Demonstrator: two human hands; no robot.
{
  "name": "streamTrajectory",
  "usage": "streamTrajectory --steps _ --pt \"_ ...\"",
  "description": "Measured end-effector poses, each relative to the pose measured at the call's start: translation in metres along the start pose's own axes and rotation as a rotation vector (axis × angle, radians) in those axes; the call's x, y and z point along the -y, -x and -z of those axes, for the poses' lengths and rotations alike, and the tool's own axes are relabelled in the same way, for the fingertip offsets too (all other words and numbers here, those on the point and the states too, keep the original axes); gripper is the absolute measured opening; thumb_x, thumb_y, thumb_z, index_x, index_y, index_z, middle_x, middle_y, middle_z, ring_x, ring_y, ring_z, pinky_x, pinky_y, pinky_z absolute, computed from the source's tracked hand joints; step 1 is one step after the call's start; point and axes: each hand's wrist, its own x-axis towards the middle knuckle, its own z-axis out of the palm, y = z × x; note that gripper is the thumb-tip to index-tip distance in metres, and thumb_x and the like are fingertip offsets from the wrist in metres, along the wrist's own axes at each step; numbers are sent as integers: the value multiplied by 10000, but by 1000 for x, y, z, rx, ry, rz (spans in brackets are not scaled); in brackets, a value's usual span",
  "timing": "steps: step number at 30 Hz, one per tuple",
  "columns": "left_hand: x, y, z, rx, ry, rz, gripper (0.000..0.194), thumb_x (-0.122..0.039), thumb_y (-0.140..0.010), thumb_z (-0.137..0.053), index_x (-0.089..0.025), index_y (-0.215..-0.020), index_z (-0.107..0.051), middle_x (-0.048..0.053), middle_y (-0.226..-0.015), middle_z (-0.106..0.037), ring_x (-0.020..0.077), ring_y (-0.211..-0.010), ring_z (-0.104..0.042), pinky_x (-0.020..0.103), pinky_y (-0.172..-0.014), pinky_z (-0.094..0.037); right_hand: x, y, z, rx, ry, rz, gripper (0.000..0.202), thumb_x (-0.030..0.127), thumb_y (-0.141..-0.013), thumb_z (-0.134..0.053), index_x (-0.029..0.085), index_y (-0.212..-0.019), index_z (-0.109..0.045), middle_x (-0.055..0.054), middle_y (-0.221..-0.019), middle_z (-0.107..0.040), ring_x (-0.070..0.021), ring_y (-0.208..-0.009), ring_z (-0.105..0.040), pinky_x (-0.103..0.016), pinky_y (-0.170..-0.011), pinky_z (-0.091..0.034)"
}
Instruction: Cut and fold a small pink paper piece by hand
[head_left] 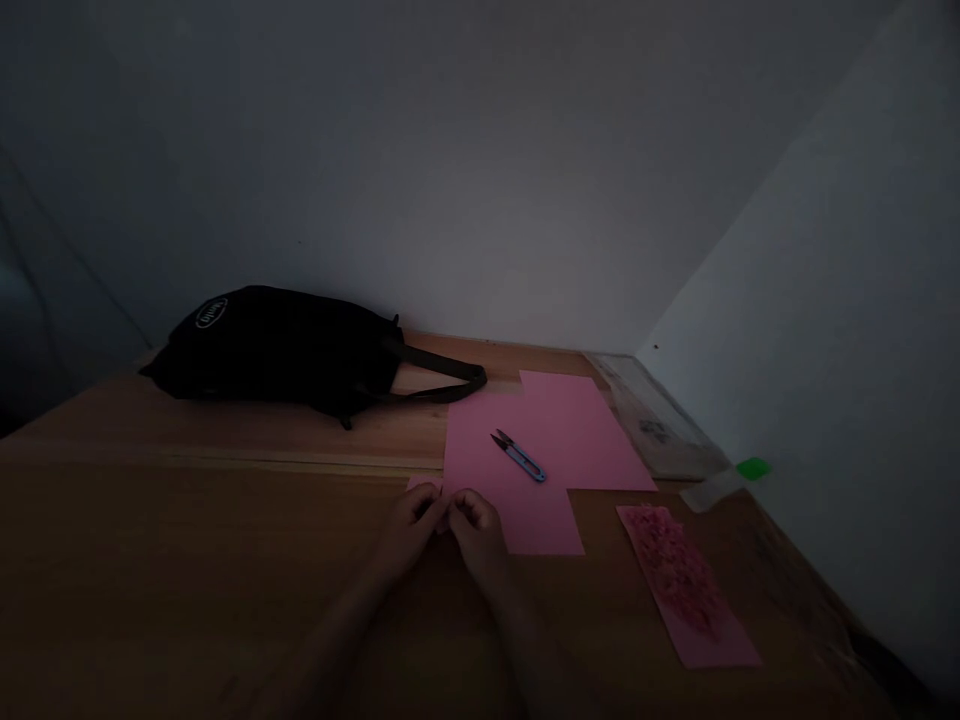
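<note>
My left hand [406,528] and my right hand [480,532] are close together at the near edge of a large pink sheet of paper [577,430]. Their fingertips pinch a small pink piece of paper [442,523], mostly hidden by the fingers. Another bit of pink paper [420,482] shows just behind my left hand. Blue-handled thread snips [521,458] lie on the large sheet, beyond my right hand, with their blades pointing up and left. Neither hand touches them.
A black bag [277,345] lies at the back left, its strap [450,380] reaching the pink sheet. To the right, a pink paper strip [720,645] carries a heap of small pink shreds [671,560]. Clear plastic packaging [660,420] and a green piece [753,468] are near the right wall.
</note>
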Motion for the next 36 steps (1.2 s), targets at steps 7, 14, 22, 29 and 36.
streamTrajectory --steps 7,14,22,29,36 --pt "4 0 2 56 -15 -52 343 -379 -801 -446 -180 -522 -444 -22 -528 -449 123 -550 -444 238 -566 -356 0 0 0 29 21 9 138 263 -713 -499 181 -601 -495 40 -545 -488 -92 -525 -428 -211 -511 -330" --pt "-2 1 1 18 -26 -32 328 -375 -786 -435 -183 -520 -433 -19 -537 -434 128 -548 -431 241 -546 -337 -1 0 0 15 18 5 123 249 -720 -501 183 -617 -503 34 -557 -520 -95 -537 -458 -208 -522 -353" --pt "-2 0 1 9 -36 16 301 -390 -765 -434 -187 -543 -427 -18 -553 -425 134 -566 -424 240 -546 -321 -2 -1 0 4 38 25 121 266 -730 -506 182 -644 -519 32 -581 -519 -101 -563 -465 -209 -536 -368" --pt "0 0 1 19 -34 11 312 -397 -774 -433 -184 -546 -431 -24 -556 -415 131 -567 -420 240 -550 -326 -3 -1 0 -1 16 12 121 276 -725 -516 182 -649 -523 29 -581 -540 -102 -550 -471 -207 -518 -362" --pt "1 0 2 31 -40 -13 317 -392 -782 -427 -187 -541 -440 -20 -548 -435 139 -557 -436 249 -544 -332 -1 -1 0 0 10 10 131 277 -723 -509 186 -629 -513 34 -563 -530 -101 -527 -461 -215 -513 -352"
